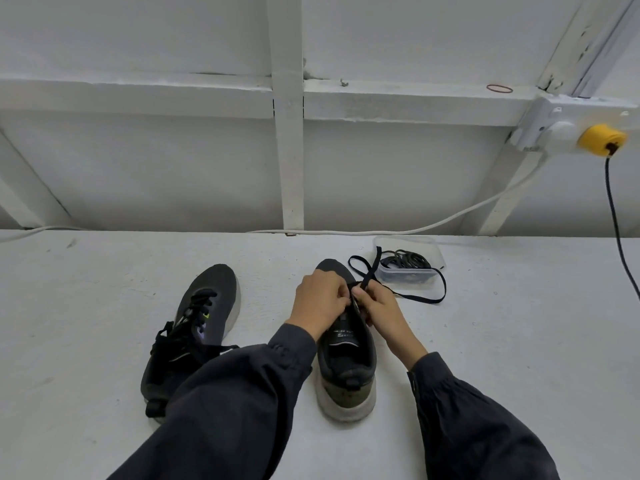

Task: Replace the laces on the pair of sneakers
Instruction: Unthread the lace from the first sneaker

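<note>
We work a sneaker (346, 372) at the middle of the table (519, 341).
Our left hand (320, 301) and right hand (379, 310) pinch its black lace (426, 299) in curled fingers; the other sneaker (207, 306) lies to the left, a tub (405, 275) nearer the far edge.

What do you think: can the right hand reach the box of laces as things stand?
Probably yes. The right hand pinches the lace at the shoe, and the open box sits just beyond it with only loose lace between; it would need to let go first.
</note>
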`<state>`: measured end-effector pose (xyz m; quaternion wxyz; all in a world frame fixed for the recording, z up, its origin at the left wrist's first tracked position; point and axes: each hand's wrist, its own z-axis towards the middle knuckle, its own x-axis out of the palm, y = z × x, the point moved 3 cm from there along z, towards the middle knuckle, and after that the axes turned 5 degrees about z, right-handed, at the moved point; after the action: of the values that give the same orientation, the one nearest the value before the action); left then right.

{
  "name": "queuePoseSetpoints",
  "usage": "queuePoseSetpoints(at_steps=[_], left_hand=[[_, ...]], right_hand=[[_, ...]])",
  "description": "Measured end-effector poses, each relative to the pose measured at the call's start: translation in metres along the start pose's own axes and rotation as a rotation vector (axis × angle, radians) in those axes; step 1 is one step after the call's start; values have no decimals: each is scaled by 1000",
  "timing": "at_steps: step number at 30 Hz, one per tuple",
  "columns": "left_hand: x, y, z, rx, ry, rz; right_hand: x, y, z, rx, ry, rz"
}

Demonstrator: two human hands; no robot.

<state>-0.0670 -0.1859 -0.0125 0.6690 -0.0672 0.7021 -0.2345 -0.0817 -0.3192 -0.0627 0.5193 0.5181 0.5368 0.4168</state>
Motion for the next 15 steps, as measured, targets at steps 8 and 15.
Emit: queuePoseSetpoints(at_steps=[8, 15], left_hand=[[15, 6, -11, 5, -112, -4], [19, 6, -14, -18, -147, 29]], right_hand=[[-7, -8, -9, -79, -42, 174], [4, -7, -4, -89, -139, 54]])
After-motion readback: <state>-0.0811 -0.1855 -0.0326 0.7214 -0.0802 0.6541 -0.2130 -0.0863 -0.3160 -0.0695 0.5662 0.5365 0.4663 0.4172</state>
